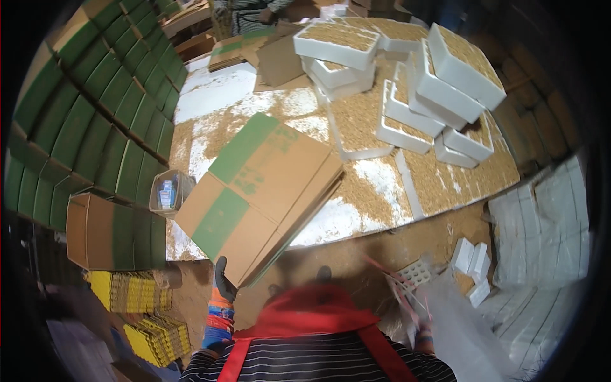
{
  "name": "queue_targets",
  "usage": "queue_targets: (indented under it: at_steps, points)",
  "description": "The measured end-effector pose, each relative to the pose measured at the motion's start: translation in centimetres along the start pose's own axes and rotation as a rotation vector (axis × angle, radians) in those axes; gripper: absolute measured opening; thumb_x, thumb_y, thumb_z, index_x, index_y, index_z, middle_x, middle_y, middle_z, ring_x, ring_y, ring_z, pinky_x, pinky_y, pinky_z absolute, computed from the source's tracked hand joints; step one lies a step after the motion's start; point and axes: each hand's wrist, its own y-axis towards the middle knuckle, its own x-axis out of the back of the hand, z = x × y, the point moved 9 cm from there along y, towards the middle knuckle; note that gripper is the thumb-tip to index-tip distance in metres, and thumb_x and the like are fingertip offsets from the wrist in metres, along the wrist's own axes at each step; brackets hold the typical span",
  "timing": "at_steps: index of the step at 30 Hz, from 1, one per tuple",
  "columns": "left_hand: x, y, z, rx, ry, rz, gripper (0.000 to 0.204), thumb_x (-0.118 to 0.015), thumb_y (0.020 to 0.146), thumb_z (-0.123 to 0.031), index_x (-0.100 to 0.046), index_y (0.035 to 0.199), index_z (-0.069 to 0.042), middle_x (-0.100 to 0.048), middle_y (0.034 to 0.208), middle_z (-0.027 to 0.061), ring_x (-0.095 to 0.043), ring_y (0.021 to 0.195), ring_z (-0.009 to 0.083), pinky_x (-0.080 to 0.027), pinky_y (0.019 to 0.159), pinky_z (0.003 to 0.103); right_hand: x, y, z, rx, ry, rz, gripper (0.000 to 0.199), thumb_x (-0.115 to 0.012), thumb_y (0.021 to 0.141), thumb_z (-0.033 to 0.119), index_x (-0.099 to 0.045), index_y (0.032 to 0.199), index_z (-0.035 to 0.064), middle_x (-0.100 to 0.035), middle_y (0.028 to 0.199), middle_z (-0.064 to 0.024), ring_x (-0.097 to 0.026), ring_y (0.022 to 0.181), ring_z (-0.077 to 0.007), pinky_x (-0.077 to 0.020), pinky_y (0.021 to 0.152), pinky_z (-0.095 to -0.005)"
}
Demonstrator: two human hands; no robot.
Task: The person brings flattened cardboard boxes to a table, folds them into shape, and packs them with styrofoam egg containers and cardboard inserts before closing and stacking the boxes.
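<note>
A folded cardboard carton (254, 184), brown with green bands, lies tilted across the near-left part of the table, its lower corner over the front edge. At that corner my left hand (224, 283), in a dark glove, is closed on the cardboard; the fingers beneath are hidden. More flat cardboard seems to lie under the carton. My right hand (421, 328) is low at the right, smeared by motion, beside a clear plastic sheet (461, 331) and some pink strap (414, 309). Whether it grips either one cannot be made out.
Sawdust-like material covers much of the table (238, 86). White foam trays (455, 86) of it are stacked at the back right. Green cartons (83, 127) form a wall at left, near a small bin (178, 184). Yellow egg trays (130, 293) stand below. Another person (254, 16) is at the far side.
</note>
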Motion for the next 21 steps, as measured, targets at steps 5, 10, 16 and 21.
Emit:
queue_targets:
  at_steps: [5,10,16,21]
  points:
    - [5.8,-4.0,0.3,-0.077,0.044,-0.088,0.05,-0.056,0.09,-0.028,-0.044,0.131,-0.001,-0.055,0.126,0.0107,-0.054,0.115,0.024,-0.042,0.099,0.036,-7.2,-3.6,4.7,-0.179,-2.101,0.407,0.029,-0.052,0.091,0.027,-0.063,0.103,0.0028,-0.061,0.106,-0.0213,-0.058,0.094,-0.0332,-0.0475,0.077,-0.0391]
    - [7.1,-5.9,-2.2,0.053,0.051,-0.082,0.052,-0.059,0.087,-0.03,-0.048,0.128,-0.001,-0.057,0.124,0.0145,-0.057,0.111,0.0278,-0.046,0.096,0.04,-42.8,-7.9,15.9,0.863,-0.857,0.523,0.029,-0.052,0.091,0.024,-0.065,0.098,-0.0007,-0.065,0.094,-0.017,-0.061,0.086,-0.0301,-0.0479,0.078,-0.0389]
    - [11.2,-4.4,-1.6,-0.019,0.204,-0.117,0.056,-0.06,0.087,-0.027,-0.041,0.134,-0.004,-0.053,0.128,0.0137,-0.054,0.114,0.0281,-0.045,0.097,0.04,-59.9,-8.2,7.4,0.455,-1.024,1.022,0.069,-0.066,0.076,0.054,-0.061,0.113,-0.0045,-0.064,0.109,-0.0204,-0.06,0.101,-0.0273,-0.0457,0.085,-0.0353]
    - [0.9,-1.4,-4.8,-0.066,0.517,0.015,0.073,-0.066,0.08,-0.017,-0.03,0.142,-0.005,-0.044,0.137,0.0102,-0.042,0.124,0.0209,-0.037,0.101,0.033,-46.4,-0.3,8.3,0.344,-0.732,0.865,0.049,-0.065,0.084,0.03,-0.055,0.124,0.0034,-0.06,0.119,-0.0086,-0.057,0.107,-0.0198,-0.0467,0.09,-0.0338]
